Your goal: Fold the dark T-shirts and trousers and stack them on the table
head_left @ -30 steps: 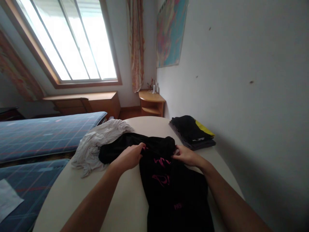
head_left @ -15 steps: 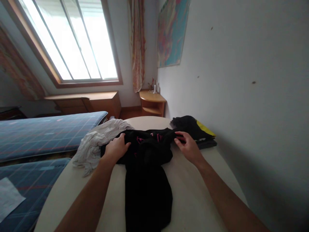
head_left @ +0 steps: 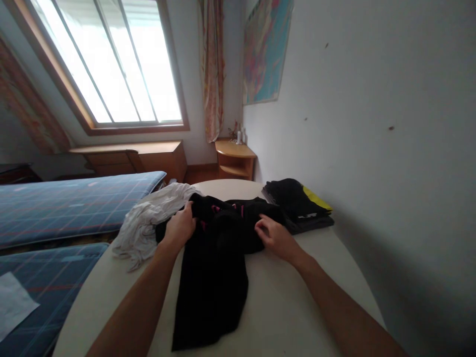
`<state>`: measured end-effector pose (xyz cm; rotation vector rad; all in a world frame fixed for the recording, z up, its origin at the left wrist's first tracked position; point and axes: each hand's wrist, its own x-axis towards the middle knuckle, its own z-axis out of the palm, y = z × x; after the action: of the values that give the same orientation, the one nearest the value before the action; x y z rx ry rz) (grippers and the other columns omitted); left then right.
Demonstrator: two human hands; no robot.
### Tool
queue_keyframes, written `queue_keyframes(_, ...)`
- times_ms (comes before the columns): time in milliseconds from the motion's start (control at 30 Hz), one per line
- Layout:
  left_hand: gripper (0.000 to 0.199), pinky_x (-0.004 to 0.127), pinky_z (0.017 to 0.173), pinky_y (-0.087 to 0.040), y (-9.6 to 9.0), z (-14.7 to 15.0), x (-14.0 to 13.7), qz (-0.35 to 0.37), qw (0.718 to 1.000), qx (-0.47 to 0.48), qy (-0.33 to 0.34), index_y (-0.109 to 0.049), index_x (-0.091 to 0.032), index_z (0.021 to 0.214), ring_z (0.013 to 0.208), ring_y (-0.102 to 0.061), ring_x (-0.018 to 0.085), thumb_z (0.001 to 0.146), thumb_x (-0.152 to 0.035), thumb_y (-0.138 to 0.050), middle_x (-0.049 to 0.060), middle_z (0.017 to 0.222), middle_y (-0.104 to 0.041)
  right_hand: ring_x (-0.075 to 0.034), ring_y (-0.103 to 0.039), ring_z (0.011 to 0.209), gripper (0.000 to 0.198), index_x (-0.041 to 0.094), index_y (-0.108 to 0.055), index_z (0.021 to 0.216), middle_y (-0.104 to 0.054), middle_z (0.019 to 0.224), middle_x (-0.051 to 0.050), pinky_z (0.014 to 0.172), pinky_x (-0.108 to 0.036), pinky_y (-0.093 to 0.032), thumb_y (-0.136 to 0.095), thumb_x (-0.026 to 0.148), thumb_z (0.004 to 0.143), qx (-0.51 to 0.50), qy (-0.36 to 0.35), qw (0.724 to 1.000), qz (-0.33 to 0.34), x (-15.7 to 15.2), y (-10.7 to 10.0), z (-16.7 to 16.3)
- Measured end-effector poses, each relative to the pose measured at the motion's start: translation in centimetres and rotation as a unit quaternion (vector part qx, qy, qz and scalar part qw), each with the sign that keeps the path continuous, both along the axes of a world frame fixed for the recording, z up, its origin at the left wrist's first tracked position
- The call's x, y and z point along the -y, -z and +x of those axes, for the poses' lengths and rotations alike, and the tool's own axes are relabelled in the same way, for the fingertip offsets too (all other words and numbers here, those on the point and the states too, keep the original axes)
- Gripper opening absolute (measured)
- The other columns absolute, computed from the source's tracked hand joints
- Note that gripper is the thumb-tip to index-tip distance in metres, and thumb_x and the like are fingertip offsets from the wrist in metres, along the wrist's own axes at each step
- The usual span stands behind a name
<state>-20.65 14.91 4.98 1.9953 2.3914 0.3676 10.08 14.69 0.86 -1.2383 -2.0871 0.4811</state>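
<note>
A black garment point(head_left: 213, 282) with pink lettering lies bunched across the round table, one long part of it stretching toward me. At its left upper end, my left hand point(head_left: 181, 225) is closed on a fold of the black cloth. My right hand point(head_left: 275, 235) is at the right part of the garment, thumb and fingertips pinched against the fabric. A crumpled white cloth point(head_left: 143, 223) lies left of my left hand, partly under the black garment. Beyond my right hand sits a stack of folded dark clothes point(head_left: 297, 198) with a yellow patch on top.
The pale round table point(head_left: 297, 297) stands close to the wall point(head_left: 372, 163) on the right. Blue plaid mattresses point(head_left: 74, 208) are on the left, with a white sheet of paper point(head_left: 15, 302) on the nearer one. A small corner shelf point(head_left: 236, 148) stands behind the table.
The garment's long near part has swung left and drawn away from me, its lower end now showing. My right hand has shifted left and slightly nearer; my left hand has barely moved.
</note>
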Motion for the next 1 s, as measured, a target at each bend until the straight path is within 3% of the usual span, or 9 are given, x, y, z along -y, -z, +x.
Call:
queue_keyframes(133,0.032,0.037,0.084,-0.051,-0.6,-1.6,-0.4,0.163,0.981,0.032,-0.099,-0.053,-0.021,0.127,0.104,-0.068,0.029,0.097,-0.028,-0.044,0.012,0.115,-0.07,-0.025,-0.068,0.096,0.025,0.021,-0.057,0.105,-0.069,0.118,-0.015,0.086,-0.039,-0.05,-0.039,0.038,0.099,-0.108,0.133,0.98,0.105,-0.5,-1.1,1.2)
queue_keyframes(267,0.03,0.036,0.087,-0.049,-0.4,-2.2,-0.6,0.173,0.98,0.031,-0.088,-0.058,-0.021,0.12,0.109,-0.065,0.029,0.093,-0.028,-0.051,0.012,0.123,-0.065,-0.026,-0.067,0.082,0.032,0.02,-0.057,0.104,-0.07,0.096,-0.012,0.076,-0.038,-0.05,-0.04,0.045,0.098,-0.147,0.222,0.955,0.132,-1.1,-1.5,2.6)
queue_keyframes(433,0.026,0.032,0.075,-0.047,-0.4,-0.4,-0.5,0.03,0.997,0.054,0.036,-0.064,-0.022,0.097,0.09,-0.069,0.026,0.093,-0.044,-0.051,0.007,0.095,-0.072,-0.024,-0.065,0.094,0.03,0.021,-0.061,0.097,-0.07,0.101,-0.009,0.089,-0.039,-0.049,-0.04,0.043,0.099,-0.13,0.122,0.976,0.122,-0.8,-1.3,2.3)
queue_keyframes(500,0.032,0.031,0.071,-0.046,-0.7,0.6,0.0,-0.022,0.993,0.06,0.096,-0.065,-0.023,0.088,0.083,-0.069,0.024,0.092,-0.051,-0.05,0.006,0.087,-0.073,-0.023,-0.065,0.098,0.03,0.022,-0.059,0.113,-0.069,0.114,-0.009,0.092,-0.04,-0.049,-0.047,0.044,0.097,-0.128,0.076,0.983,0.107,-0.5,-1.3,1.8)
queue_keyframes(600,0.033,0.029,0.067,-0.044,-1.2,1.9,1.1,-0.068,0.981,0.066,0.169,-0.065,-0.024,0.089,0.082,-0.069,0.023,0.092,-0.053,-0.05,0.004,0.089,-0.073,-0.023,-0.065,0.102,0.048,0.024,-0.05,0.133,-0.065,0.128,-0.009,0.094,-0.041,-0.05,-0.06,0.044,0.09,-0.07,0.013,0.995,0.071,-0.2,-1.1,1.3)
queue_keyframes(733,0.034,0.029,0.066,-0.045,-1.3,2.9,2.5,-0.135,0.964,0.057,0.22,-0.063,-0.024,0.101,0.081,-0.069,0.024,0.086,-0.055,-0.061,0.005,0.092,-0.073,-0.026,-0.067,0.096,0.023,0.022,-0.067,0.105,-0.073,0.102,-0.008,0.091,-0.042,-0.051,-0.06,0.038,0.09,0.03,-0.026,0.998,0.053,-0.2,-0.8,1.1)
queue_keyframes(833,0.034,0.029,0.067,-0.047,-1.7,3.7,2.9,-0.107,0.96,0.062,0.251,-0.06,-0.022,0.109,0.081,-0.069,0.024,0.083,-0.042,-0.068,0.005,0.094,-0.072,-0.026,-0.065,0.097,0.017,0.023,-0.066,0.1,-0.071,0.102,-0.009,0.092,-0.044,-0.05,-0.055,0.034,0.093,-0.01,-0.011,0.994,0.107,0.0,-1.3,1.2)
queue_keyframes(933,0.025,0.03,0.078,-0.049,-2.7,4.4,3.1,0.018,0.953,0.14,0.269,-0.059,-0.021,0.113,0.091,-0.068,0.022,0.089,-0.027,-0.06,0.006,0.104,-0.071,-0.027,-0.059,0.113,0.013,0.024,-0.062,0.092,-0.067,0.119,-0.01,0.101,-0.046,-0.045,-0.053,0.033,0.093,-0.074,-0.044,0.983,0.16,0.7,-2.6,1.7)
queue_keyframes(1000,0.024,0.03,0.085,-0.05,-3.5,4.8,3.5,0.058,0.937,0.198,0.283,-0.06,-0.021,0.115,0.095,-0.067,0.02,0.091,-0.023,-0.055,0.006,0.107,-0.071,-0.027,-0.059,0.114,0.027,0.023,-0.057,0.074,-0.066,0.123,-0.01,0.101,-0.046,-0.044,-0.049,0.037,0.096,-0.093,-0.084,0.981,0.147,1.3,-3.6,2.0)
